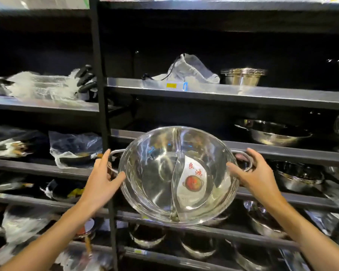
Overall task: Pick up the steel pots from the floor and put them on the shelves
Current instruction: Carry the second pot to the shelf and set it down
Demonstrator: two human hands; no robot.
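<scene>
Held level before the shelf's front edge (262, 151): divided steel pot (176, 173), left hand (100, 180) and right hand (256, 177) at opposite loop handles, fingers loosely curled around them, balancing for placement
</scene>
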